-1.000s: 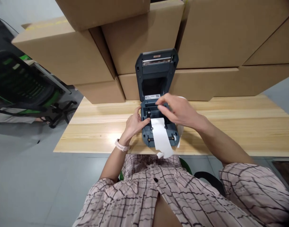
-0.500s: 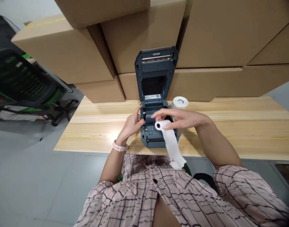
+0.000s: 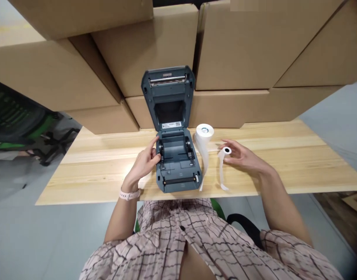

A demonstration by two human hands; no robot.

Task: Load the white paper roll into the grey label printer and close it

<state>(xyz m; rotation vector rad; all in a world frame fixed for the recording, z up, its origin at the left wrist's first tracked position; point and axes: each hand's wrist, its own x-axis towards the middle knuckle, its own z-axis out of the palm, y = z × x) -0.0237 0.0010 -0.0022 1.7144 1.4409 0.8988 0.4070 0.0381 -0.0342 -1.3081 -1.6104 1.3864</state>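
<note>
A dark grey label printer stands on the table with its lid raised, its roll bay bare between the two black roll holders. My left hand grips the printer's left edge, thumb and index finger on the rim, the other fingers curled. To the right of the printer, my right hand has its thumb and fingers around a small paper roll, upright with its dark core hole facing up. A loose strip trails from it toward me. Between printer and hand, a larger label roll stands on end, its strip hanging toward the front.
Stacked cardboard boxes line the back of the wooden table, close behind the raised lid. A dark office chair with green parts is on the floor at left. My lap is just below the table's front edge.
My right hand has carried the small paper roll from above the printer bay to the table at the right, turning it upright. My left hand stays at the printer's edge. The view has shifted.
</note>
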